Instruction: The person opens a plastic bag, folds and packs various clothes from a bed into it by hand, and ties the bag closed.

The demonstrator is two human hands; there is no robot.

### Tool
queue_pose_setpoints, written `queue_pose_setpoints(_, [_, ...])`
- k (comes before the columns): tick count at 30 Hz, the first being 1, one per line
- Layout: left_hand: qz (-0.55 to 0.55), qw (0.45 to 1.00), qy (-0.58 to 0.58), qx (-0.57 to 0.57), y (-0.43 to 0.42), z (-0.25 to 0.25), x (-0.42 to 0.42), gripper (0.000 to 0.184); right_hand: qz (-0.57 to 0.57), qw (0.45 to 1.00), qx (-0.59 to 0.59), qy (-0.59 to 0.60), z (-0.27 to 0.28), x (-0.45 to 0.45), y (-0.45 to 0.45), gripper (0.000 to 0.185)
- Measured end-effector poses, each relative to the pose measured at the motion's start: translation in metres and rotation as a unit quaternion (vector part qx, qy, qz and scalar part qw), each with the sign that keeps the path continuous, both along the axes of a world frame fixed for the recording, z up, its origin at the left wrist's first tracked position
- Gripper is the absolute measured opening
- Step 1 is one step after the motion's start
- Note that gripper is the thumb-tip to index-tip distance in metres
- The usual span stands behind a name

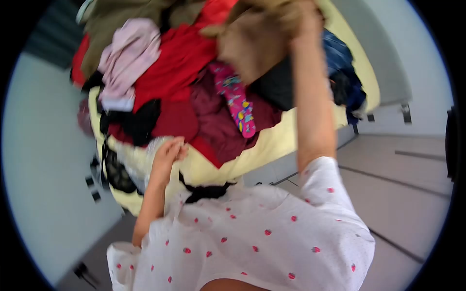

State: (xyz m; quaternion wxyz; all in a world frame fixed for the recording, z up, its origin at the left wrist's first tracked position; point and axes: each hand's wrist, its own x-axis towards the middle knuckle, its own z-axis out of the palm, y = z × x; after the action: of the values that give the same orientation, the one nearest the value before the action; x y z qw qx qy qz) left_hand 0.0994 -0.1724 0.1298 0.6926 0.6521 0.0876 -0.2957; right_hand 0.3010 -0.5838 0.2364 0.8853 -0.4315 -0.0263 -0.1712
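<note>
The brown garment (252,43) is at the far side of the heap, right of its middle, and I have it in my right hand (303,19); that hand looks closed on the cloth, though blur and folds hide most of the fingers; the garment spreads leftward and near from it, smeared by motion. Just beneath its near edge I see a bright pink patterned cloth (235,99) lying over a maroon garment (208,106); to the right sit a dark garment (276,85) and, farther right, blue denim (337,51); to the left are a red garment (174,56), a pale pink garment (131,48) and, at the far left, an olive garment (116,19). My left hand (170,150) is at the near edge of the heap, fingers loosely bent — half open — beside some clear plastic (133,155); I cannot tell whether it pinches any of it. A black garment (143,121) lies just beyond the plastic; all this rests on a pale yellow surface (272,140), with my strawberry-print white top (267,242) filling the near middle.
</note>
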Motion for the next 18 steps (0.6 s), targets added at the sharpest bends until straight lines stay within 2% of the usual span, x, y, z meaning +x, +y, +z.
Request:
queue_pose_setpoints(1, [0.014,1.0,0.0,0.001,0.002,0.009,0.0,0.028,0.222,0.968,0.022,-0.116,0.0,0.025,-0.049,0.018])
queue_pose_setpoints(2, [0.027,1.0,0.002,0.009,0.009,0.005,-0.001,0.028,-0.126,0.991,-0.032,-0.035,0.04,0.011,-0.017,0.019])
queue_pose_setpoints(3, [0.038,0.999,0.004,0.015,0.017,0.0,-0.005,0.028,-0.173,0.981,-0.09,-0.003,0.073,-0.017,0.021,0.016])
queue_pose_setpoints(6, [0.085,0.995,0.025,0.047,0.043,-0.009,-0.02,0.027,-0.213,0.952,-0.213,0.053,0.046,0.003,0.005,0.043])
queue_pose_setpoints(7, [0.102,0.993,0.034,0.053,0.054,-0.016,-0.027,0.027,-0.227,0.933,-0.268,0.079,0.025,0.004,0.005,0.05])
queue_pose_setpoints(9, [0.132,0.988,0.05,0.064,0.077,-0.035,-0.043,0.027,-0.261,0.815,-0.473,0.208,-0.047,0.005,-0.008,0.069])
queue_pose_setpoints(10, [0.149,0.984,0.063,0.074,0.088,-0.043,-0.052,0.027,-0.262,0.792,-0.528,0.156,-0.124,0.02,-0.039,0.078])
queue_pose_setpoints(11, [0.156,0.982,0.071,0.077,0.099,-0.05,-0.06,0.027,-0.257,0.783,-0.546,0.154,-0.126,-0.023,0.023,0.074])
queue_pose_setpoints(12, [0.168,0.979,0.078,0.081,0.111,-0.057,-0.069,0.027,-0.191,0.801,-0.55,0.144,-0.176,-0.035,0.037,0.059])
queue_pose_setpoints(13, [0.181,0.976,0.087,0.085,0.123,-0.065,-0.08,0.027,-0.106,0.788,-0.577,0.186,-0.198,-0.064,0.075,0.039])
queue_pose_setpoints(14, [0.195,0.973,0.098,0.077,0.134,-0.075,-0.088,0.027,-0.004,0.814,-0.557,0.166,-0.207,-0.094,0.122,0.027])
queue_pose_setpoints(15, [0.204,0.971,0.101,0.078,0.142,-0.079,-0.095,0.027,0.169,0.871,-0.395,0.239,-0.221,-0.119,0.159,0.024])
queue_pose_setpoints(16, [0.211,0.969,0.104,0.078,0.149,-0.082,-0.1,0.027,0.26,0.855,-0.363,0.265,-0.218,-0.144,0.202,0.026])
queue_pose_setpoints(18, [0.229,0.964,0.109,0.077,0.158,-0.083,-0.108,0.026,0.427,0.785,-0.338,0.297,-0.211,-0.167,0.259,0.04])
